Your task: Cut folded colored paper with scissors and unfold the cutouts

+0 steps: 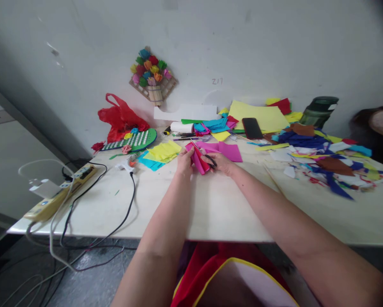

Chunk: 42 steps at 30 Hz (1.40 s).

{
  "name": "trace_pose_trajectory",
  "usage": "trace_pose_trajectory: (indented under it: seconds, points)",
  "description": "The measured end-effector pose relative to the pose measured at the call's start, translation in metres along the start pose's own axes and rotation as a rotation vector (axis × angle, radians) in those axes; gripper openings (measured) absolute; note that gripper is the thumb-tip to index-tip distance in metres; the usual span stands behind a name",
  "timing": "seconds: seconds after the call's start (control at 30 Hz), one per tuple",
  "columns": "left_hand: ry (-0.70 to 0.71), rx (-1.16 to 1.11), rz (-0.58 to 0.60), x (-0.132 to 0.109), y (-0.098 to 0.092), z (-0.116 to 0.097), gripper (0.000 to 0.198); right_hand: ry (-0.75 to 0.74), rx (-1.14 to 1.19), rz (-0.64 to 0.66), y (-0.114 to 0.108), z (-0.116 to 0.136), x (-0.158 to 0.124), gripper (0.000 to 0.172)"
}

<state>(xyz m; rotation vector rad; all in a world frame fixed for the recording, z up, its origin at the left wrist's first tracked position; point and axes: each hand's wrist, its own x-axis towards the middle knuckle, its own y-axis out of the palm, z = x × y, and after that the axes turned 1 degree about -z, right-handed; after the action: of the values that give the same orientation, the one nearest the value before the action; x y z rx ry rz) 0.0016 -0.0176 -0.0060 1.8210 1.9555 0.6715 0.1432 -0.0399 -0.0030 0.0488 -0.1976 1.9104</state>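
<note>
My left hand (pixel 184 162) pinches a folded piece of pink-red paper (pixel 198 161) over the middle of the white table (pixel 210 204). My right hand (pixel 221 163) grips black-handled scissors (pixel 207 158), and their blades reach up and left across the folded paper. More pink sheets (pixel 225 150) lie flat just behind both hands. A stack of yellow paper (pixel 164 151) on a blue sheet rests to the left of my left hand.
A black phone (pixel 251 128) lies on a large yellow sheet. Scattered paper scraps (pixel 325 160) cover the right side. A power strip (pixel 61 192) with cables sits at the left edge. A red bag (pixel 121 119), a paper-flower craft (pixel 152 76) on the wall, a green bottle (pixel 319 111).
</note>
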Motion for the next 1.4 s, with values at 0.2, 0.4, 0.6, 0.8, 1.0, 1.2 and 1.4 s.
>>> trace_pose_trajectory:
  seconds: [0.2,0.4,0.6,0.8,1.0,1.2,1.4]
  points:
    - [0.003,-0.013,-0.019,0.001,0.0,0.0,0.022,0.012,0.011,-0.006,-0.001,0.001,-0.001,0.034]
    - [0.006,-0.005,-0.007,-0.001,0.001,-0.001,0.025,-0.004,0.003,-0.009,0.0,0.005,-0.002,0.034]
    - [0.003,0.012,0.0,-0.001,0.001,-0.001,0.025,-0.071,-0.148,-0.036,0.001,0.004,0.002,0.03]
    - [0.014,0.018,0.008,-0.001,0.0,0.0,0.025,-0.157,-0.263,-0.103,-0.001,-0.006,0.01,0.027]
    - [0.008,0.022,0.016,-0.002,0.0,-0.002,0.027,-0.168,-0.267,-0.111,0.0,-0.009,0.012,0.029]
    - [0.006,0.024,-0.005,-0.001,0.001,-0.002,0.026,-0.115,-0.213,-0.076,0.0,-0.009,0.011,0.031]
    - [0.011,0.025,0.003,-0.001,0.0,-0.002,0.026,-0.096,-0.171,-0.055,0.001,-0.007,0.01,0.034]
